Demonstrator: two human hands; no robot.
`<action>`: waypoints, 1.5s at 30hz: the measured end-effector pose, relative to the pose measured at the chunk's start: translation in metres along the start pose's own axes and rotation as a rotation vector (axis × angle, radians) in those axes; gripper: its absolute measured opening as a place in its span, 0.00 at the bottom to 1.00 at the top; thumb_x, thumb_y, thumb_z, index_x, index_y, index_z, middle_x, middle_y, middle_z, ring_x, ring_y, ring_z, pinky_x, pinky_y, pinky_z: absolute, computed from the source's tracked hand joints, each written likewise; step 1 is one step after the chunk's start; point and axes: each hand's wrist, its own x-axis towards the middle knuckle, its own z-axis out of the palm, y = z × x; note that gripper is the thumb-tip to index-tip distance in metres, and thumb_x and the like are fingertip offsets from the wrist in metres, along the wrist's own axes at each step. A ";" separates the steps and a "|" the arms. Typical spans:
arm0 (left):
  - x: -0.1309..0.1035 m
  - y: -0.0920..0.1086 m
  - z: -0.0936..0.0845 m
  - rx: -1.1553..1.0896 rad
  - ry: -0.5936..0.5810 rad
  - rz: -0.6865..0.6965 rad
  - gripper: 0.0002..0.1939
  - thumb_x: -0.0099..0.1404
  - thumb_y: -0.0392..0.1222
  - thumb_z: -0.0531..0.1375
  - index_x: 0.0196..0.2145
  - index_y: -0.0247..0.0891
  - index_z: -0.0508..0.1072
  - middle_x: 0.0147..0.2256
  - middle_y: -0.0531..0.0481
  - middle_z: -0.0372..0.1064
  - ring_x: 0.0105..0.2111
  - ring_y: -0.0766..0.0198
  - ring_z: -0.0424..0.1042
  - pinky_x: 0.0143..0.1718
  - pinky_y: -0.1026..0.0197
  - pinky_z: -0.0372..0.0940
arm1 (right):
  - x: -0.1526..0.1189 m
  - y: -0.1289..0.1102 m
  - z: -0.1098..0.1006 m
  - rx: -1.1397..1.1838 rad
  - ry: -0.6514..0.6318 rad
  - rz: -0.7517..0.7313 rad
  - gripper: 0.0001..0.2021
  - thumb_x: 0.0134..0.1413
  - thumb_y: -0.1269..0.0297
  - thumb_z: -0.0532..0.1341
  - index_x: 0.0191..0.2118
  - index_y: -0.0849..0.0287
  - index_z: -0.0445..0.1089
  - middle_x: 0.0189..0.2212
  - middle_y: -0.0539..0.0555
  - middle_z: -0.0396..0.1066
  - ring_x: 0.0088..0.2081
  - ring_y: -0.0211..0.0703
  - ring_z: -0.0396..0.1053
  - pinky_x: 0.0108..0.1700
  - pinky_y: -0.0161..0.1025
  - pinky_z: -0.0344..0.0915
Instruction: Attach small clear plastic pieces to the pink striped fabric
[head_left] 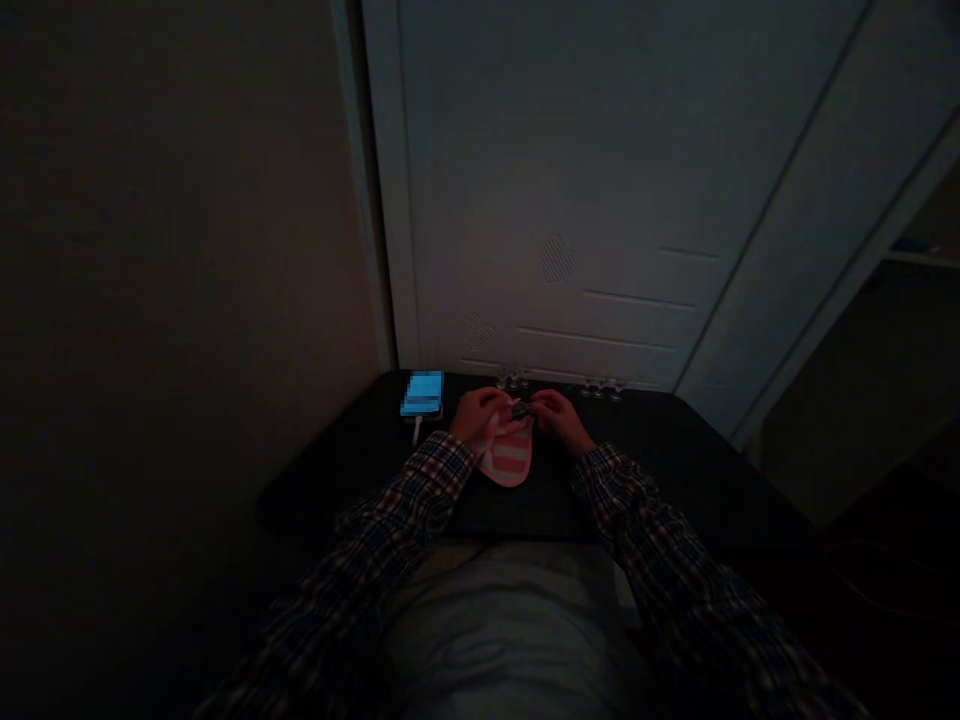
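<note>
In dim light, my left hand [478, 415] is closed on the left edge of a pink-and-white striped cloth piece [511, 458]. It has a rounded lower end, like a slipper or small pouch; I cannot tell which. My right hand [559, 420] is at its upper right, fingers pinched round a small shiny clip-like piece [520, 409]. That piece touches the cloth's top edge, and its exact kind is too dark to make out. Both hands are just above the dark table.
Several small clear objects [602, 388] stand in two groups along the back of the black table [652, 470]. A phone [423, 393] with a lit blue screen and a white cable [417, 430] lies to the left. A white panel [525, 150] with hearts rises behind.
</note>
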 end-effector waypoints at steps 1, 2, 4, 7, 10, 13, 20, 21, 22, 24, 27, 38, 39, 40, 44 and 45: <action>0.000 -0.001 0.000 0.021 0.000 0.011 0.10 0.53 0.44 0.60 0.27 0.33 0.74 0.29 0.46 0.73 0.33 0.57 0.71 0.34 0.58 0.67 | 0.000 0.000 0.000 -0.003 0.004 -0.004 0.13 0.43 0.57 0.62 0.35 0.58 0.66 0.21 0.45 0.63 0.19 0.31 0.58 0.20 0.31 0.53; 0.000 -0.003 0.000 0.041 -0.001 0.023 0.10 0.54 0.44 0.60 0.28 0.33 0.75 0.29 0.46 0.73 0.33 0.58 0.71 0.34 0.58 0.67 | 0.000 -0.001 -0.001 -0.005 0.009 -0.007 0.13 0.43 0.58 0.62 0.36 0.58 0.66 0.21 0.45 0.63 0.19 0.31 0.58 0.20 0.31 0.53; 0.000 -0.005 0.000 0.081 0.000 0.051 0.11 0.55 0.45 0.58 0.28 0.33 0.75 0.30 0.46 0.73 0.33 0.58 0.71 0.34 0.59 0.66 | 0.000 -0.001 -0.001 -0.010 0.017 -0.014 0.13 0.43 0.58 0.62 0.36 0.58 0.66 0.22 0.46 0.63 0.19 0.31 0.58 0.20 0.31 0.54; 0.000 -0.007 0.000 0.143 -0.002 0.098 0.11 0.55 0.45 0.59 0.29 0.34 0.75 0.30 0.47 0.72 0.32 0.60 0.70 0.34 0.60 0.65 | 0.000 -0.001 -0.001 -0.020 0.029 -0.021 0.14 0.43 0.58 0.62 0.36 0.58 0.66 0.24 0.46 0.64 0.19 0.30 0.58 0.20 0.31 0.53; 0.000 -0.007 0.000 0.216 -0.030 0.159 0.09 0.53 0.44 0.61 0.29 0.35 0.75 0.31 0.48 0.71 0.33 0.60 0.70 0.35 0.61 0.65 | 0.000 -0.001 0.000 -0.034 0.043 -0.029 0.14 0.42 0.58 0.63 0.36 0.58 0.66 0.26 0.47 0.65 0.19 0.30 0.58 0.19 0.30 0.54; 0.001 -0.007 0.000 0.271 -0.060 0.213 0.07 0.54 0.42 0.61 0.31 0.37 0.75 0.33 0.48 0.70 0.36 0.61 0.69 0.37 0.60 0.64 | -0.001 -0.002 0.002 -0.047 0.052 -0.042 0.14 0.42 0.58 0.63 0.36 0.58 0.65 0.26 0.47 0.65 0.19 0.30 0.58 0.20 0.30 0.54; 0.004 -0.014 0.001 0.277 0.003 0.223 0.11 0.53 0.39 0.61 0.36 0.39 0.72 0.35 0.48 0.68 0.36 0.61 0.68 0.37 0.61 0.64 | -0.004 -0.011 0.005 -0.051 0.071 -0.091 0.14 0.44 0.57 0.62 0.38 0.56 0.63 0.31 0.49 0.66 0.22 0.31 0.59 0.22 0.30 0.57; 0.004 -0.016 0.001 0.270 0.007 0.212 0.12 0.52 0.39 0.61 0.37 0.38 0.72 0.34 0.49 0.68 0.35 0.61 0.68 0.35 0.61 0.64 | -0.005 -0.013 0.005 -0.046 0.068 -0.104 0.14 0.44 0.57 0.61 0.38 0.56 0.63 0.32 0.49 0.66 0.22 0.31 0.59 0.22 0.30 0.58; 0.005 -0.018 0.001 0.266 0.002 0.201 0.13 0.53 0.39 0.61 0.38 0.38 0.71 0.33 0.49 0.68 0.34 0.62 0.69 0.34 0.61 0.64 | -0.006 -0.014 0.005 -0.040 0.063 -0.116 0.14 0.45 0.57 0.61 0.38 0.56 0.63 0.33 0.50 0.66 0.23 0.32 0.60 0.23 0.31 0.58; 0.006 -0.020 0.001 0.262 -0.019 0.176 0.13 0.53 0.39 0.60 0.39 0.38 0.70 0.30 0.50 0.69 0.31 0.62 0.69 0.32 0.61 0.64 | -0.006 -0.016 0.006 -0.029 0.056 -0.127 0.14 0.45 0.58 0.61 0.38 0.56 0.63 0.35 0.51 0.67 0.24 0.32 0.60 0.24 0.31 0.59; 0.007 -0.023 0.000 0.285 -0.044 0.161 0.14 0.53 0.39 0.61 0.39 0.37 0.69 0.31 0.50 0.70 0.32 0.62 0.69 0.34 0.61 0.64 | -0.006 -0.014 0.006 -0.023 0.070 -0.107 0.14 0.44 0.57 0.61 0.38 0.56 0.64 0.34 0.50 0.67 0.23 0.32 0.60 0.22 0.30 0.57; 0.010 -0.034 -0.008 0.507 0.060 0.127 0.06 0.51 0.34 0.61 0.30 0.37 0.73 0.32 0.46 0.67 0.37 0.57 0.66 0.43 0.56 0.60 | -0.002 -0.006 0.004 -0.046 0.101 -0.059 0.17 0.42 0.53 0.63 0.37 0.56 0.63 0.30 0.49 0.69 0.18 0.30 0.58 0.19 0.31 0.54; 0.011 -0.035 -0.009 0.517 0.075 0.115 0.05 0.51 0.34 0.61 0.29 0.37 0.73 0.32 0.46 0.67 0.36 0.57 0.67 0.42 0.56 0.60 | -0.002 -0.006 0.004 -0.047 0.103 -0.057 0.17 0.42 0.53 0.63 0.37 0.56 0.63 0.30 0.49 0.69 0.18 0.30 0.58 0.19 0.31 0.54; 0.011 -0.035 -0.009 0.524 0.085 0.105 0.06 0.50 0.34 0.61 0.29 0.37 0.73 0.32 0.46 0.68 0.36 0.57 0.67 0.41 0.56 0.60 | -0.002 -0.006 0.004 -0.049 0.104 -0.055 0.17 0.42 0.53 0.63 0.37 0.56 0.63 0.30 0.49 0.69 0.18 0.30 0.58 0.19 0.31 0.54; 0.011 -0.033 -0.010 0.519 0.077 0.101 0.08 0.50 0.31 0.59 0.31 0.38 0.73 0.29 0.48 0.69 0.32 0.59 0.68 0.35 0.59 0.61 | -0.002 -0.005 0.004 -0.052 0.102 -0.048 0.17 0.42 0.53 0.63 0.37 0.56 0.63 0.30 0.50 0.69 0.18 0.30 0.58 0.19 0.31 0.54; 0.011 -0.031 -0.011 0.514 0.078 0.108 0.09 0.51 0.31 0.58 0.31 0.38 0.73 0.28 0.49 0.69 0.31 0.60 0.68 0.35 0.59 0.61 | -0.002 -0.005 0.004 -0.052 0.101 -0.046 0.17 0.42 0.53 0.63 0.37 0.56 0.63 0.30 0.50 0.70 0.18 0.30 0.58 0.18 0.31 0.54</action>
